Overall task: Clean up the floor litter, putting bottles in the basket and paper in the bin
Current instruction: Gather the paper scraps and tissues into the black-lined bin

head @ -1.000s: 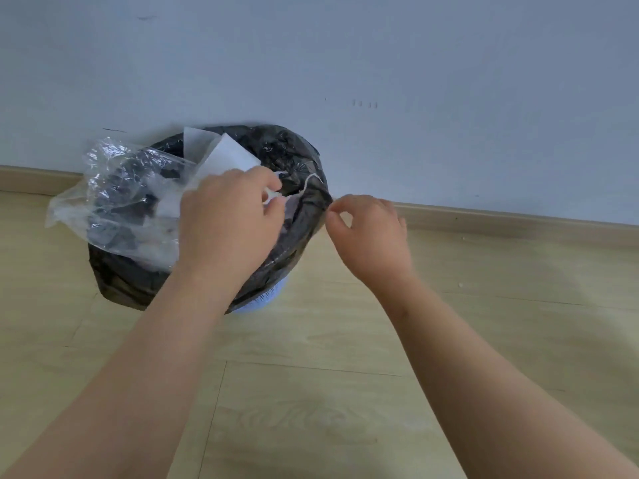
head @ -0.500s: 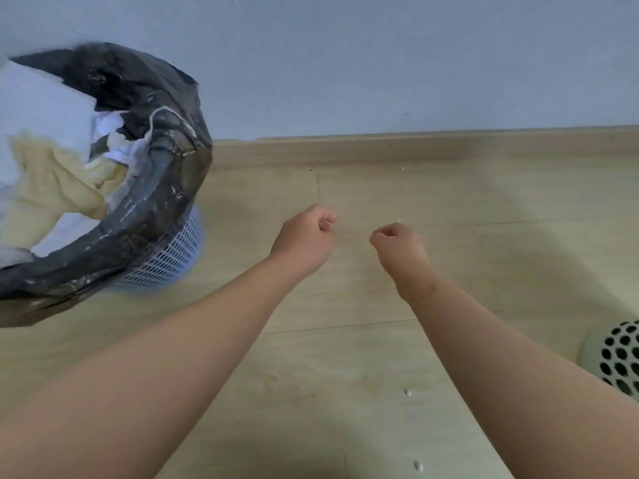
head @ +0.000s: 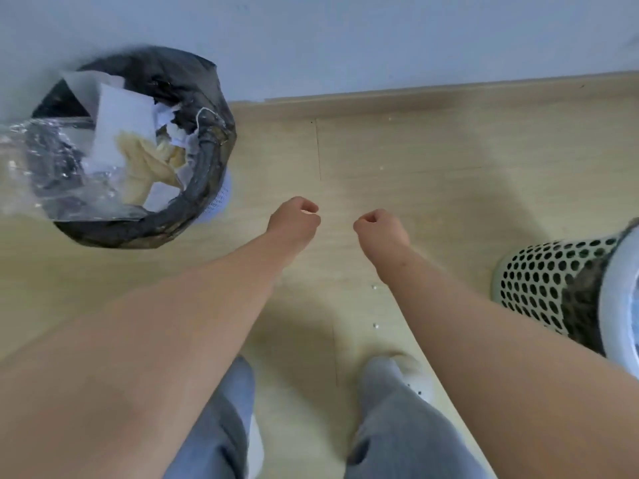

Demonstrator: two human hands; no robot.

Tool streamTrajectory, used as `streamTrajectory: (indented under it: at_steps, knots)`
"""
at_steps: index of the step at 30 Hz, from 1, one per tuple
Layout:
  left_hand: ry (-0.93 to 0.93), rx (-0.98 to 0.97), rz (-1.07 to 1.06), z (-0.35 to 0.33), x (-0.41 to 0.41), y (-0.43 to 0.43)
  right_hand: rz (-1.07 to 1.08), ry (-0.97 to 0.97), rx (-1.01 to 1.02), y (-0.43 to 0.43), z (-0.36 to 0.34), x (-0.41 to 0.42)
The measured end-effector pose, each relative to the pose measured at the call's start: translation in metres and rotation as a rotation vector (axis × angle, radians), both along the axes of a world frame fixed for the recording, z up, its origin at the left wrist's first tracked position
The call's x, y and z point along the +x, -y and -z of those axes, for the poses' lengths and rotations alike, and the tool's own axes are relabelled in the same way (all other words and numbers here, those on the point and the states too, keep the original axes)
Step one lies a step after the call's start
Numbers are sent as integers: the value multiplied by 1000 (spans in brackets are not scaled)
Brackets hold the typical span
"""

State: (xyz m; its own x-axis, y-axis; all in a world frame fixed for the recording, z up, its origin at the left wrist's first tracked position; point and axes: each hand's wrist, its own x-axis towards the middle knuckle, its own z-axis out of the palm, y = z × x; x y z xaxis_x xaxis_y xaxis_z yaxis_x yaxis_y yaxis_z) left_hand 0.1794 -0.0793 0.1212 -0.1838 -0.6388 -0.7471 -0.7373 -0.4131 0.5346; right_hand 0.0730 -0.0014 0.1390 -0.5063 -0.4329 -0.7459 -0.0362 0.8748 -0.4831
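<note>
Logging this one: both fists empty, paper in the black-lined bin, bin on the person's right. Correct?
Wrong side: the head view shows the black-lined bin on the person's left. The left hand and right hand are empty fists, and paper lies in the bin.

Far left, the bin [head: 220, 201] has a glossy black plastic liner [head: 211, 157] holding matt white paper [head: 121, 129] and clear crinkled film [head: 45, 160]. The floor [head: 397, 150] is smooth pale wood. The right basket [head: 539, 281] is perforated matt plastic.

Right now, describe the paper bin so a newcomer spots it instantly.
Follow the grey wall to the left. The bin stands by it, lined with a black bag and stuffed with white paper. The basket on the right is pale with round holes.
</note>
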Motion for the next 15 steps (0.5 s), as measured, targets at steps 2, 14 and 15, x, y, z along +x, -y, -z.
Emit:
streamTrajectory:
  at_steps: [2,14,15]
  knots:
    - [33,55,-16,-41,17,-16,12,33,33,-14,-42,12]
    - [46,164,-355,-209,124,-89,-82,88,74,-66,-203,76]
    - [34,148,-431,-217,134,-96,-120,92,75,-69,-208,84]
